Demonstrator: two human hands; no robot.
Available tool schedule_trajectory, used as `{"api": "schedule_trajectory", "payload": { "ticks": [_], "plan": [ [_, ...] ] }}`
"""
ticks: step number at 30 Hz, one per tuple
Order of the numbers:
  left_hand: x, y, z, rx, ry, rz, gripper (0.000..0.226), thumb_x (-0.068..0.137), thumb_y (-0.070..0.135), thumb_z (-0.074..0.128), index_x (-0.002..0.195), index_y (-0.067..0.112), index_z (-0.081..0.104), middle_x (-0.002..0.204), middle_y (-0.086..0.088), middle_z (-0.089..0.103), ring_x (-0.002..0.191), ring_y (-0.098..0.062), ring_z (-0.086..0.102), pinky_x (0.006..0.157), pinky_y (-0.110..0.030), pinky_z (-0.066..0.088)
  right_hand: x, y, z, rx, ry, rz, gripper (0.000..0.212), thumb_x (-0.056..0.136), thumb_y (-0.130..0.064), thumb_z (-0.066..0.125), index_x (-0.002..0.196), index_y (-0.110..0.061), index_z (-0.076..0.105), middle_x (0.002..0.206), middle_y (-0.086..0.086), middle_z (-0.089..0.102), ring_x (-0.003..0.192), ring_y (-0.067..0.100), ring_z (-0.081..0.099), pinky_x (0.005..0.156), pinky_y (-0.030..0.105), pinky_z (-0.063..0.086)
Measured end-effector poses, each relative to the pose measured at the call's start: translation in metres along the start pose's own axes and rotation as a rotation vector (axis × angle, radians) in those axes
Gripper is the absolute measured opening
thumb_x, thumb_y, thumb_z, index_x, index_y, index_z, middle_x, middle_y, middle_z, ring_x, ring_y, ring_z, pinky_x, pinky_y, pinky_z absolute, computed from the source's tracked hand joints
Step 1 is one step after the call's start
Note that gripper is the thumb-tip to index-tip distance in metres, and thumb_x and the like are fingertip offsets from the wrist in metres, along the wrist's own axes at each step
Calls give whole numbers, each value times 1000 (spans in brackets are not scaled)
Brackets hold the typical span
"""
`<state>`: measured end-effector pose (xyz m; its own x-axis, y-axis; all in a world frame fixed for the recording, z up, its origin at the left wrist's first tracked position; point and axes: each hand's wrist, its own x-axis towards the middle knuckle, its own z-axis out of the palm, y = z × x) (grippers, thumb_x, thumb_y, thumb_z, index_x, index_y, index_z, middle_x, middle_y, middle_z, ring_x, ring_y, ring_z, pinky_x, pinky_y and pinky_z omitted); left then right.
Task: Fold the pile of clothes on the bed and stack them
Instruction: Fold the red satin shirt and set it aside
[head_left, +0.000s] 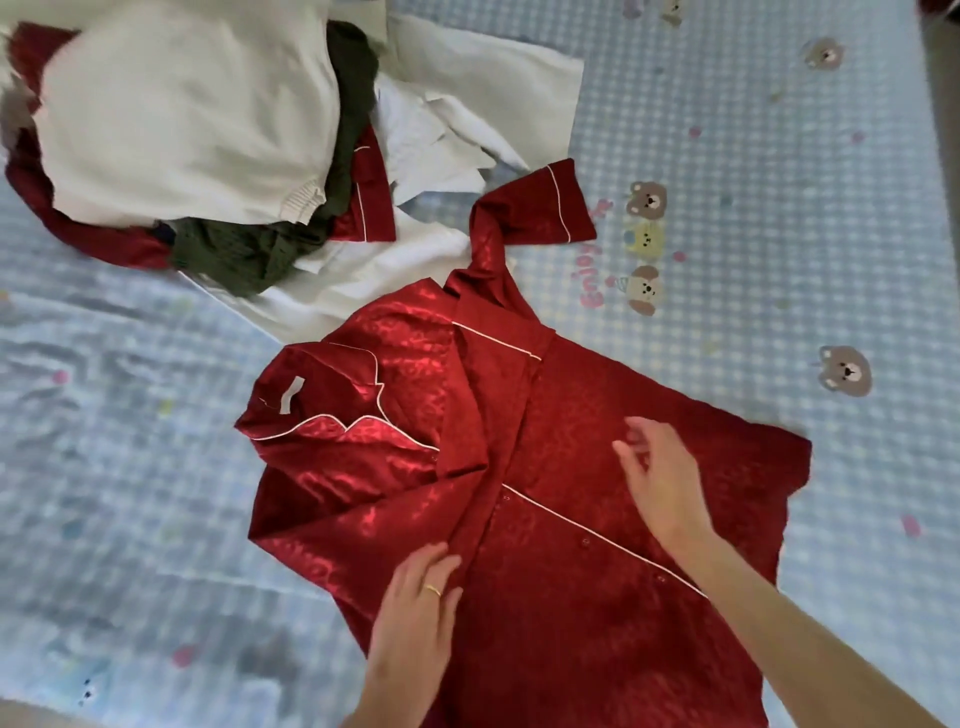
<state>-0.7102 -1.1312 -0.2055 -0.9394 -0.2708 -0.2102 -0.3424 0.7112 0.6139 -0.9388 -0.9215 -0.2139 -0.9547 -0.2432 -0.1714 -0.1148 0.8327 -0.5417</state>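
Note:
A shiny red satin pyjama shirt (587, 545) with white piping lies spread on the bed, collar toward the left, one sleeve (524, 223) stretched up toward the pile. My left hand (415, 618), wearing a ring, lies flat on a folded edge near the shirt's lower left. My right hand (660, 473) hovers over the shirt's middle, fingers apart and holding nothing. The unfolded pile (208, 135) sits at the upper left: a cream garment on top, a dark green knit (249, 249), another red satin piece and white cloth (457, 119) beneath.
The bed sheet (779, 156) is pale blue check with cartoon bears and pink lettering. It stretches to the right and to the lower left of the shirt. A dark strip at the far right marks the bed's edge (943, 130).

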Motion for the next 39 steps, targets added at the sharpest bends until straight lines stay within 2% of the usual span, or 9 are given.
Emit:
{"api": "schedule_trajectory", "payload": {
  "ticks": [4, 7, 10, 15, 20, 24, 28, 32, 39],
  "plan": [
    [48, -56, -54, 269, -163, -215, 61, 78, 23, 74, 132, 5, 52, 117, -10, 63, 110, -29, 57, 100, -39, 43, -1, -81, 80, 164, -128, 52, 38, 90, -22, 61, 125, -9, 55, 113, 8, 61, 101, 19, 61, 94, 37, 49],
    [30, -89, -67, 322, -202, -42, 11, 80, 27, 65, 84, 17, 69, 73, 3, 65, 70, -21, 65, 72, -25, 45, 15, -115, 107, 157, -105, 221, 49, 91, -25, 60, 133, -6, 46, 126, 14, 53, 114, 27, 55, 101, 36, 43],
    [-30, -130, -93, 240, -138, 33, 33, 96, 43, 29, 75, 25, 46, 68, 8, 49, 61, -10, 49, 62, -22, 35, 20, -134, 114, 149, -43, 362, 53, 87, -21, 65, 132, -4, 43, 120, 15, 57, 113, 31, 54, 98, 37, 40],
    [-121, -204, -124, 279, -136, 92, 53, 100, 39, 4, 76, 33, 51, 73, 20, 58, 60, 6, 54, 109, -7, 7, -24, -149, 122, 192, -137, 431, 23, 85, -11, 65, 107, -7, 58, 80, -2, 62, 91, 26, 64, 83, 30, 44],
    [-102, -201, -123, -57, 129, -345, 34, 82, 57, 52, 98, 29, 62, 99, 23, 57, 87, -3, 49, 88, -1, 31, -59, -164, 140, 106, -72, 339, 49, 83, -19, 69, 125, -6, 48, 119, 14, 53, 103, 27, 59, 94, 36, 45],
    [-64, -179, -94, -89, -131, -429, 55, 83, 33, 68, 132, 16, 49, 123, 0, 55, 113, -16, 52, 98, -26, 39, -33, -179, 160, 167, -32, 409, 61, 81, -17, 72, 132, -1, 42, 122, 18, 55, 114, 34, 54, 103, 41, 39],
    [-79, -192, -103, -208, -38, -542, 17, 85, 10, 65, 101, 14, 66, 93, 2, 65, 88, -19, 64, 78, -18, 44, -21, -188, 155, 414, -51, 556, 57, 85, -16, 68, 135, -6, 43, 111, 11, 63, 98, 25, 63, 95, 29, 45],
    [-104, -222, -135, -283, 39, -655, 32, 86, 9, 64, 70, 37, 58, 62, 7, 63, 60, -4, 60, 64, -24, 47, -76, -197, 127, 498, -10, 400, 43, 85, -33, 67, 123, -26, 49, 97, -12, 68, 88, 1, 64, 82, 13, 47],
    [-116, -201, -121, -275, -116, -469, 22, 75, 32, 67, 97, 30, 66, 85, 12, 58, 82, -18, 52, 73, -19, 39, -281, -180, 163, 3, -416, -78, 54, 35, -27, 96, 82, -22, 70, 67, -11, 62, 72, 4, 44, 57, 15, 42]
  ]
}}
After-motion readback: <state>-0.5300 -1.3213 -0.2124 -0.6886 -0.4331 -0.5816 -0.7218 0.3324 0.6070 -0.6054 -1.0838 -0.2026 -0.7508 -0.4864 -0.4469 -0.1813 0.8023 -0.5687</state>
